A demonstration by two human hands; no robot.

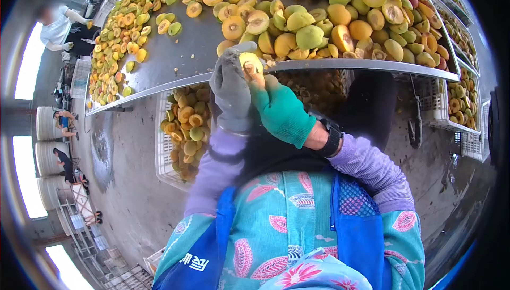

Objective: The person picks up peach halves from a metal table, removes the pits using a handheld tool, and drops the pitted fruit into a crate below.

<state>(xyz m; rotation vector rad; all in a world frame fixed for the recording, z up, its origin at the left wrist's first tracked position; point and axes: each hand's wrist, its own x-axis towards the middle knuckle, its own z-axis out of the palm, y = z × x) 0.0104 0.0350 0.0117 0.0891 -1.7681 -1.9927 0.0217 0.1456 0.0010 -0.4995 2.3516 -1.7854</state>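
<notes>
— What is the left grip (231, 87) doing?
— It is wearing a matt grey glove and folding around a halved fruit (252, 63), pale yellow and rounded, with a brown hollow facing up

— And the right grip (281, 110)?
— It is sitting in knitted green fabric with bare fingertips poking out, pinching the near edge of that same piece. A dark watch (332, 138) is circling the wrist, beside a ribbed purple sleeve (369, 166)

— Where is all this happening?
— Just over the near rim of the tabletop (197, 45), which is showing smooth grey metal with a raised edge. A heap of fruit (309, 37) is covering its far and right parts, smooth skins mixing with moist cut faces

— Anything lower down?
— A white slatted crate (163, 154) is standing near left on the rough grey floor (127, 183), holding more halves. Other crates (433, 97) are lining the right side, and far left a person (54, 28) is wearing a white top
</notes>
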